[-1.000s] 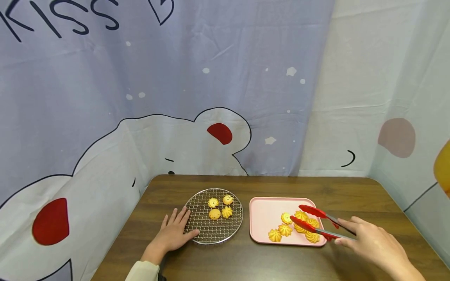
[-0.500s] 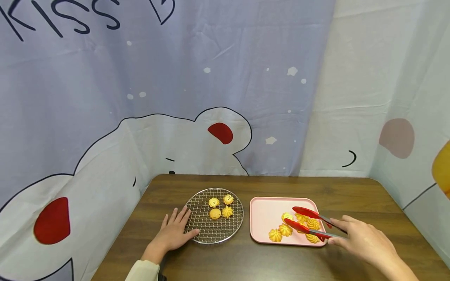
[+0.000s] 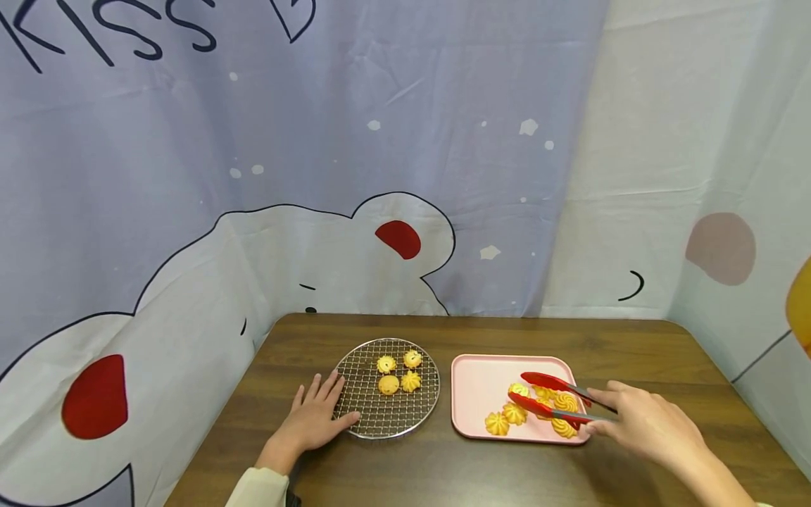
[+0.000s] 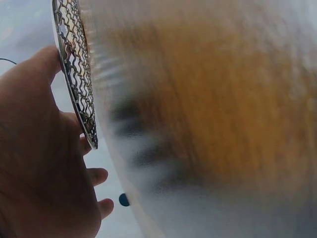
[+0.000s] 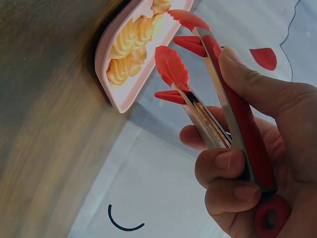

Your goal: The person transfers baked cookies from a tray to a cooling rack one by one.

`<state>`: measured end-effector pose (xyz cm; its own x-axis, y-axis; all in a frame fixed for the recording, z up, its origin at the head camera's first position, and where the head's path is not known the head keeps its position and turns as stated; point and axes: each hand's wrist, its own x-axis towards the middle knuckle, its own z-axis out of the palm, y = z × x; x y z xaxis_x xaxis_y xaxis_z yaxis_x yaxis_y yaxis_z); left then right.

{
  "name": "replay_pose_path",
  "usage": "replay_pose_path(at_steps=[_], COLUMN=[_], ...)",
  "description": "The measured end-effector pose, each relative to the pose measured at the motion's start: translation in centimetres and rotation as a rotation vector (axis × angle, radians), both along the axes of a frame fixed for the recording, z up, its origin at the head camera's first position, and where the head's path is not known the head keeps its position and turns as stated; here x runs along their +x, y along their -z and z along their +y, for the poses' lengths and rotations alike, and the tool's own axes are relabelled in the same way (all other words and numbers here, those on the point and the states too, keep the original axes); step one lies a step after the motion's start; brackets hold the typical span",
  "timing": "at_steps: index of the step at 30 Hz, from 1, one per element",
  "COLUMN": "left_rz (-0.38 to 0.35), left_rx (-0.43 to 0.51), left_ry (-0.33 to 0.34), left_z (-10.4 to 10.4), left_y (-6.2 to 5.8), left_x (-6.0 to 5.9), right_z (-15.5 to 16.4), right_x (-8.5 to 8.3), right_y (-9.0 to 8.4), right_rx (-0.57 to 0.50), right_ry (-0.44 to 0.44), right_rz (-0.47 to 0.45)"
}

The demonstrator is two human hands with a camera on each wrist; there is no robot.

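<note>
Head view: right hand (image 3: 649,424) grips tongs (image 3: 546,382), tips apart over cookies (image 3: 514,413) on a tray (image 3: 478,387), likely leaving room to straddle one; left hand (image 3: 309,422) touches the rack (image 3: 386,419), straight-fingered, probably steadying it.

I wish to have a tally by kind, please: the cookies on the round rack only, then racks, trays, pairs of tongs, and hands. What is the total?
Cookies on the rack: 4
Rack: 1
Tray: 1
Tongs: 1 pair
Hands: 2 (left hand, right hand)
Total: 9
</note>
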<state>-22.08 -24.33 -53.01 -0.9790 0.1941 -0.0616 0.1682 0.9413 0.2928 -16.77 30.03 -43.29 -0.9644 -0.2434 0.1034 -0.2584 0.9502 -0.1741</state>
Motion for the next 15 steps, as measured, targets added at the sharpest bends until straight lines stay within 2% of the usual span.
replay_pose_path(at_steps=[9,15], left_rz=[-0.004,0.026], left_rx=[0.005,0.000], left_ry=[0.002,0.001], left_z=[0.0,-0.4], left_y=[0.1,0.7], left_x=[0.0,-0.3], right_z=[-0.3,-0.5], right_x=[-1.0,-1.4], right_y=[-0.2,0.0], right_rx=[-0.001,0.001], right_ry=[-0.010,-0.013], right_rz=[-0.051,-0.048])
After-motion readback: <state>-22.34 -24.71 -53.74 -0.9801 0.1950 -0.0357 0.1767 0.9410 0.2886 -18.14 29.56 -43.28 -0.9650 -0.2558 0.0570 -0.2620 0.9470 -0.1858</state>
